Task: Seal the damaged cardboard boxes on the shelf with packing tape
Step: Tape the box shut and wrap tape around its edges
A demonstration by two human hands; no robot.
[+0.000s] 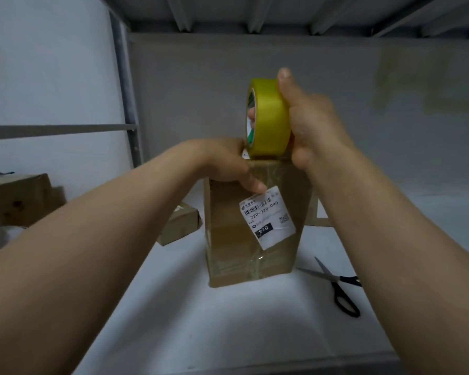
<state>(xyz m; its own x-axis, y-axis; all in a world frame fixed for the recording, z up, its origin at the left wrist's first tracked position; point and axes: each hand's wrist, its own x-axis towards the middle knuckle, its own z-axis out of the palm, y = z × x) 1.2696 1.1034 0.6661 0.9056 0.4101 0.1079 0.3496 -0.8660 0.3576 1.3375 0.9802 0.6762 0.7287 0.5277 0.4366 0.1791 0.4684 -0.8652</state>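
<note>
Nearby, scissors [339, 288] and spare boxes [19, 198]; right fingers [251, 115] round tape roll [271, 117], left fingers [252, 182] clamped on box [233, 244]

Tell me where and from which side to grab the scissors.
Grip the black handle loops of the scissors, coming from the near right. They lie flat on the shelf with blades spread and tips pointing toward the box, so the loops are the blunt, nearer end.

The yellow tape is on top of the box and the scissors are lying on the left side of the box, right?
Not quite. The scissors lie on the shelf to the right of the box, not the left, as the head view shows. The yellow tape is indeed on top of the box, held by the right hand.
</note>
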